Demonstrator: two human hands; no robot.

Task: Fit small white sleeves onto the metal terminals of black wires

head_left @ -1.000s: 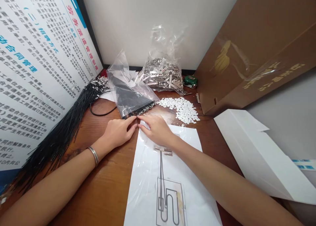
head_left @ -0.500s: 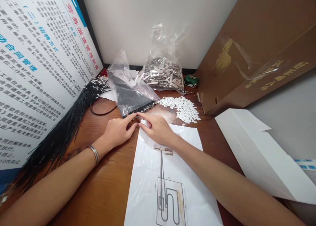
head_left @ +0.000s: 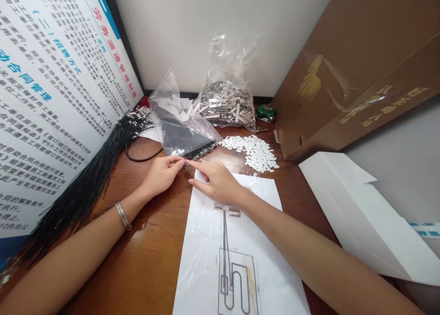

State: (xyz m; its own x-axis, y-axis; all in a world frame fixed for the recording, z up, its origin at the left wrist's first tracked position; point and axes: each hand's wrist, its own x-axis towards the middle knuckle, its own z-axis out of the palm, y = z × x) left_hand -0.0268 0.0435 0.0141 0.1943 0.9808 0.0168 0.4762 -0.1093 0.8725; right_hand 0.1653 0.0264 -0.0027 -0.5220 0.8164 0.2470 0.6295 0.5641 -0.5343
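Thumb to forefinger on left hand (head_left: 161,174), catch unclear, right hand (head_left: 217,179) half spread, forefinger in close, beside black wires (head_left: 203,151) poking from plastic bag (head_left: 166,93): light, steady touch best here!

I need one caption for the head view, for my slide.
Bare left hand and bare right hand meet near a clear plastic bag with black contents, left of scattered small white pieces.

We're wearing metallic silver bracelet (head_left: 123,215) round left wrist (head_left: 137,197): narrow curved band, pale highlights gleaming along its outer face, any finer markings appearing too small to read. We're baring both forearms (head_left: 70,262), left hand (head_left: 160,176) and right hand (head_left: 220,182), fingers (head_left: 198,166) looking slender.
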